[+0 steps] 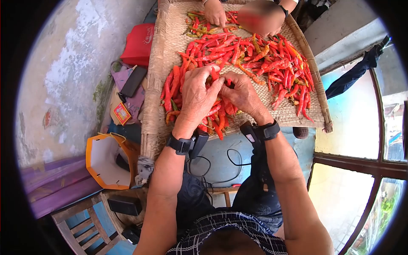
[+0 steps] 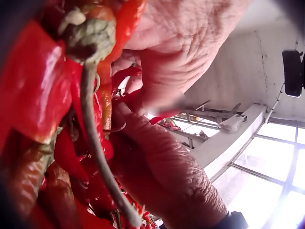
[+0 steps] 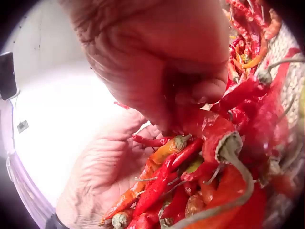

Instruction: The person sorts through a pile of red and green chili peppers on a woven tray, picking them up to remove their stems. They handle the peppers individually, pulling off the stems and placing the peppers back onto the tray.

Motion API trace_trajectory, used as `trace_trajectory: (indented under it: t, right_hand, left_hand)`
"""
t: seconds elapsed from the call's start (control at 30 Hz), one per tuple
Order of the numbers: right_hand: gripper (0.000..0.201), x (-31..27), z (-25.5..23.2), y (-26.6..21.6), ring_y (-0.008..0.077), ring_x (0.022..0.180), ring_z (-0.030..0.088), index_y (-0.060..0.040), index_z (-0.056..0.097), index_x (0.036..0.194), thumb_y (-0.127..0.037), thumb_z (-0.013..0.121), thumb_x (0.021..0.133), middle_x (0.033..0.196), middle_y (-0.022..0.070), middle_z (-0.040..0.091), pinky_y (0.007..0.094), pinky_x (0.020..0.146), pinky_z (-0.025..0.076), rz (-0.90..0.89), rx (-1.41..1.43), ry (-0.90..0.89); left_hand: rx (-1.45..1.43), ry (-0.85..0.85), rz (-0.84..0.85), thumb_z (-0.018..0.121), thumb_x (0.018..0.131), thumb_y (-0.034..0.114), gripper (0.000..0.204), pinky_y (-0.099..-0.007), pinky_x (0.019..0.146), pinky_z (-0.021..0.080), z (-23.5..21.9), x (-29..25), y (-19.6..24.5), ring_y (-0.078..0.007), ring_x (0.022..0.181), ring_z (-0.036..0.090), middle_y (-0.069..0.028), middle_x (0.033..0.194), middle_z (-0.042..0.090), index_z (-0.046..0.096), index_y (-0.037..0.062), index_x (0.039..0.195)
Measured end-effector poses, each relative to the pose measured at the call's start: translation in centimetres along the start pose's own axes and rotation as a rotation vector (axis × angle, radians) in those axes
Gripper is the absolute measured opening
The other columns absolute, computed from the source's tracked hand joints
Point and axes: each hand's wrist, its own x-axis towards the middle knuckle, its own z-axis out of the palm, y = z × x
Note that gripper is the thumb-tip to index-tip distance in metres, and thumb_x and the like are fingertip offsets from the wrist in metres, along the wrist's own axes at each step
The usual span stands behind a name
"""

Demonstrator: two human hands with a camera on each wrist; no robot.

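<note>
Both hands meet over a heap of red chili peppers (image 1: 219,46) on a woven tray (image 1: 255,100). My left hand (image 1: 197,95) pinches a red chili pepper (image 1: 213,75) between thumb and fingers. Close against it, my right hand (image 1: 244,94) has its thumb and fingertips bent in on the same chili. In the left wrist view the chili's red tip (image 2: 159,118) pokes out between the two hands. Red and orange peppers with dry stems (image 3: 240,167) lie right under the fingers in the right wrist view. The hands partly hide the held chili.
Across the tray, another person's hands (image 1: 216,13) reach into the peppers. The tray's raised cane rim (image 1: 149,89) runs along the left. A red bag (image 1: 138,44), black case (image 1: 133,83) and yellow-edged paper bag (image 1: 106,161) sit beyond it. Cables (image 1: 206,170) hang below.
</note>
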Motion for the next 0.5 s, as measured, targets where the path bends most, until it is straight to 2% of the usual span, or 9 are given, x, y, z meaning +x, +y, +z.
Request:
trace_trajectory:
  t: [0.13,0.2,0.23,0.3,0.33,0.37,0.43,0.5]
  right_hand:
    - [0.018,-1.0,-1.2,-0.4,0.0152,0.061,0.056,0.0007,0.064,0.092,-0.015,0.066,0.084,0.072,0.0093,0.061,0.0316,0.057,0.046,0.067,0.07,-0.077]
    - [0.025,-1.4,-1.7,-0.5,0.0089,0.058,0.053,0.001,0.065,0.098,-0.023,0.06,0.091,0.068,0.004,0.059,0.027,0.052,0.044,0.247,0.387,-0.136]
    - [0.025,-1.5,-2.0,-0.6,0.0089,0.058,0.053,0.001,0.065,0.098,-0.023,0.06,0.091,0.068,0.004,0.059,0.027,0.052,0.044,0.248,0.387,-0.135]
    - [0.03,-1.5,-2.6,-0.5,0.005,0.062,0.051,0.0004,0.064,0.107,-0.025,0.054,0.095,0.072,-0.0009,0.057,0.0212,0.056,0.044,0.188,0.369,0.008]
    - [0.034,-1.3,-3.1,0.1,0.0054,0.06,0.051,0.0004,0.064,0.109,-0.028,0.051,0.096,0.069,-0.0014,0.055,0.0211,0.055,0.044,0.159,0.219,0.05]
    - [0.034,-1.3,-3.7,0.3,0.0054,0.06,0.051,0.0004,0.064,0.109,-0.028,0.051,0.096,0.069,-0.0014,0.055,0.0211,0.055,0.044,0.161,0.22,0.051]
    - [0.035,-1.4,-5.0,0.1,0.0058,0.059,0.05,0.0009,0.063,0.109,-0.029,0.05,0.097,0.068,-0.0014,0.054,0.0216,0.055,0.045,0.255,0.11,0.118]
    - [0.035,-1.5,-5.7,0.8,0.0071,0.058,0.05,0.0013,0.063,0.107,-0.029,0.049,0.097,0.068,-0.0001,0.054,0.0225,0.058,0.045,0.267,0.18,0.154]
  left_hand:
    - [-0.008,-0.038,0.025,0.063,0.084,0.015,0.015,-0.0354,0.079,0.045,0.1,0.0,0.0,-0.0257,0.092,0.056,-0.0093,0.09,0.063,0.062,0.0049,0.094]
    - [-0.07,-0.004,0.013,0.062,0.085,0.014,0.011,-0.0343,0.076,0.046,0.4,-0.1,-0.3,-0.0235,0.085,0.058,-0.0095,0.088,0.063,0.062,0.0057,0.092]
    - [-0.071,-0.006,0.013,0.062,0.085,0.014,0.011,-0.0343,0.076,0.046,0.4,-0.1,-0.4,-0.0235,0.085,0.058,-0.0095,0.088,0.063,0.062,0.0057,0.092]
    - [-0.078,0.042,-0.014,0.062,0.085,0.012,0.01,-0.0322,0.071,0.047,0.5,-0.1,-0.6,-0.021,0.077,0.06,-0.0092,0.083,0.062,0.061,0.0042,0.091]
    - [-0.134,0.078,-0.032,0.063,0.083,0.014,0.008,-0.0376,0.069,0.045,0.7,-0.1,-0.6,-0.026,0.075,0.055,-0.0081,0.079,0.062,0.062,0.0091,0.089]
    - [-0.134,0.076,-0.032,0.063,0.083,0.014,0.008,-0.0376,0.069,0.045,0.7,-0.1,-0.6,-0.026,0.075,0.055,-0.0081,0.079,0.062,0.062,0.0091,0.089]
    - [-0.101,0.069,-0.027,0.063,0.086,0.014,0.012,-0.0266,0.063,0.046,0.7,-0.1,-0.7,-0.0127,0.067,0.057,-0.0062,0.08,0.061,0.062,0.0031,0.092]
    - [-0.119,0.095,-0.016,0.063,0.087,0.015,0.012,-0.0252,0.062,0.045,0.9,-0.1,-0.9,-0.0106,0.066,0.055,-0.0047,0.079,0.061,0.062,0.0037,0.092]
